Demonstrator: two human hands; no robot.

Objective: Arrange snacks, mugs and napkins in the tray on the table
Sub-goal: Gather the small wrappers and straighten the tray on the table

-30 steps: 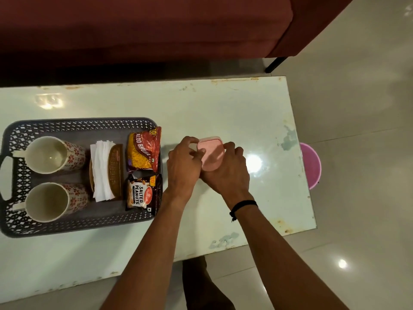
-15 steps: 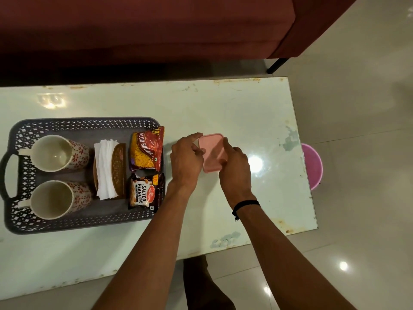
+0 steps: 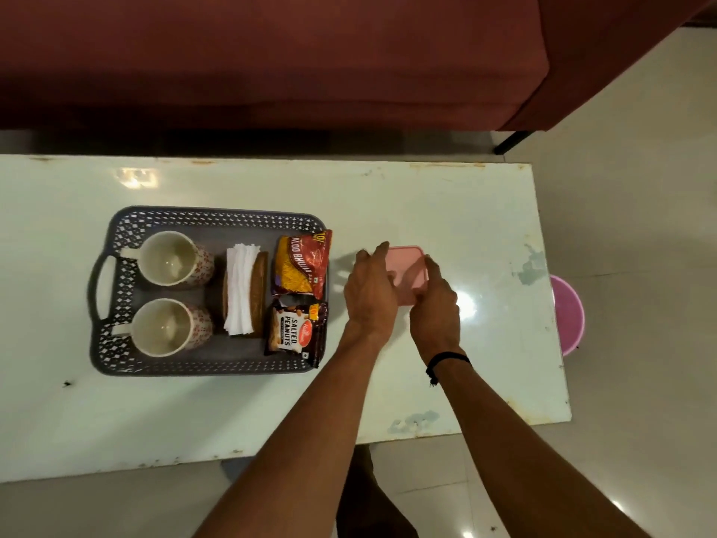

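Note:
A grey perforated tray [image 3: 217, 217] sits on the left half of the table. It holds two empty floral mugs [image 3: 170, 258] [image 3: 163, 328], white napkins [image 3: 240, 289] in a brown holder [image 3: 259, 289], a red snack packet [image 3: 300, 266] and a salted peanuts packet [image 3: 295, 332]. Just right of the tray a pink lidded box [image 3: 407, 269] lies flat on the table. My left hand [image 3: 370, 293] grips its left side and my right hand [image 3: 434, 304] its right side; they hide the box's near part.
The pale glossy table [image 3: 446, 200] has worn edges. A dark red sofa [image 3: 271, 60] runs along its far side. A pink bucket [image 3: 568, 316] stands on the floor by the table's right edge. My leg shows below the near edge.
The pink box, tilted up between my hands a second ago, now lies flat on the table. My fingers have shifted to its two sides. The view has moved so the tray shows fully.

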